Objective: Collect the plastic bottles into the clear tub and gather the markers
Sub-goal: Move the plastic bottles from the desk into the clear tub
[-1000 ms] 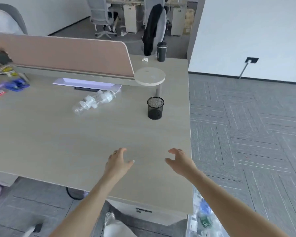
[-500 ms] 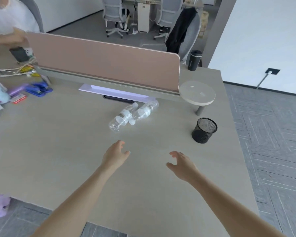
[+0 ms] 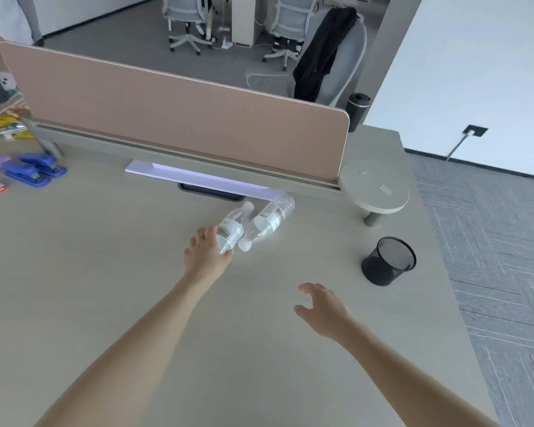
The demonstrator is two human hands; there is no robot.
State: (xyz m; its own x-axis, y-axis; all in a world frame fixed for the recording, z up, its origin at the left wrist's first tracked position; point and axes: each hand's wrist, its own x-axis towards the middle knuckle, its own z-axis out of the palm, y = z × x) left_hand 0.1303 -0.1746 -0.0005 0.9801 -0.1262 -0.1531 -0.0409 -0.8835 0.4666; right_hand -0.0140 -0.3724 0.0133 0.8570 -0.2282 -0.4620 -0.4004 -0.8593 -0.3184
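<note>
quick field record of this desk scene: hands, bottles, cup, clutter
left hand: closing on the near bottle's base end, grip not settled
right hand: open, empty, over the desk
near bottle: clear, lying on its side
far bottle: clear, lying beside the first, cap toward the person
mesh cup: black, upright, right of the bottles
staplers: blue, far left
desk: light wood
clear tub: not in view

Bare desk [image 3: 111, 288] all around both forearms. Far side walled off by pink divider [image 3: 179, 118]. Round shelf [image 3: 374, 187] on its post and black mesh cup [image 3: 388, 261] crowd the right edge; blue staplers [image 3: 34, 169] far left.
</note>
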